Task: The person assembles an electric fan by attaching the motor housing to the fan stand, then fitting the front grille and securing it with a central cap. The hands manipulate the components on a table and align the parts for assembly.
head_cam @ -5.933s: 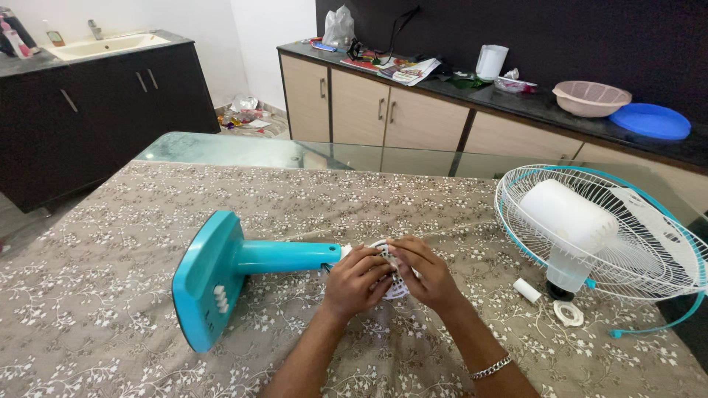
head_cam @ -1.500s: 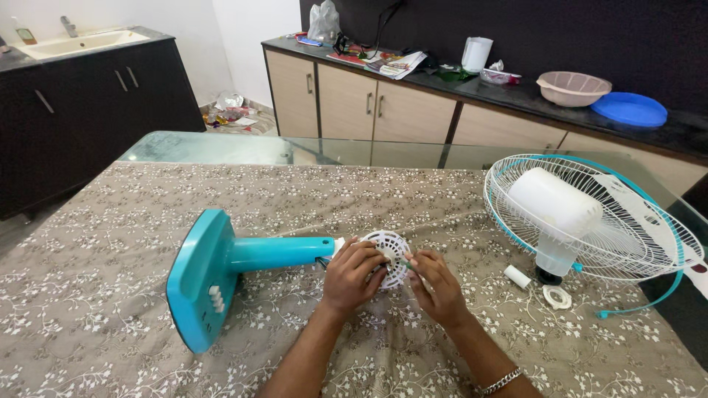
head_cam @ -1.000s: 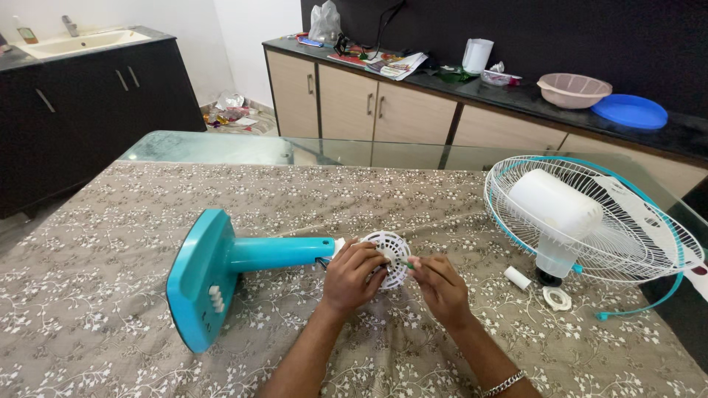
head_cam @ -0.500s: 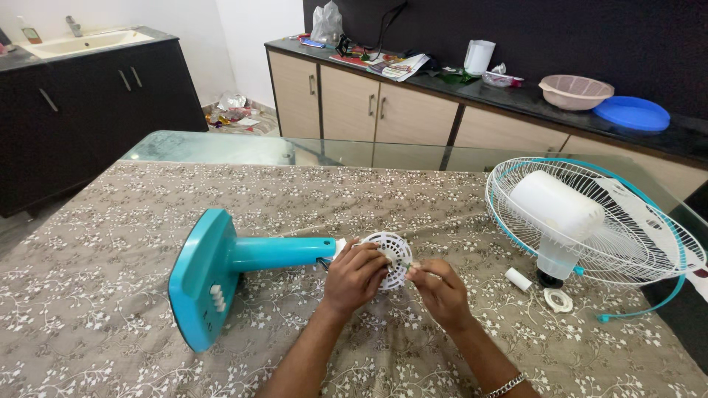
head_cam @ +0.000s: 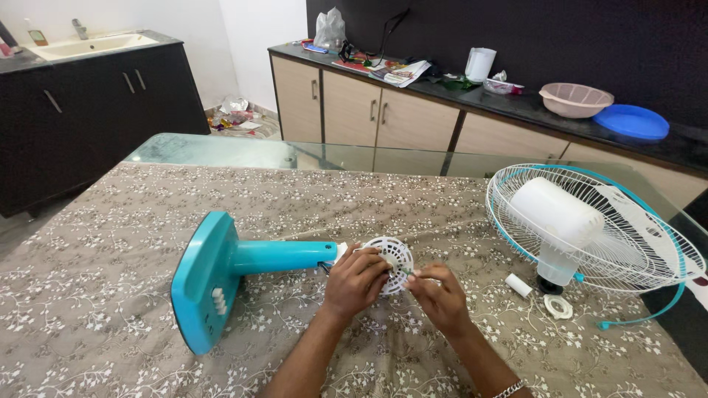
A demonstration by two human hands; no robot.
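Lying on its side on the counter point(head_cam: 110, 243), the teal stand point(head_cam: 221, 269) is kept from rolling by its broad base, with the pole end turned toward the hands. At that pole end a white vented disc point(head_cam: 393, 256) is steadied by the left hand point(head_cam: 355, 281), its grip clenched around the disc's near rim. Just right of the disc, the right hand point(head_cam: 440, 295) is pinched on something too small to make out. Well right of the stand, the fan head point(head_cam: 590, 228), a white cap point(head_cam: 518, 284) and a ring point(head_cam: 558, 306) are laid aside.
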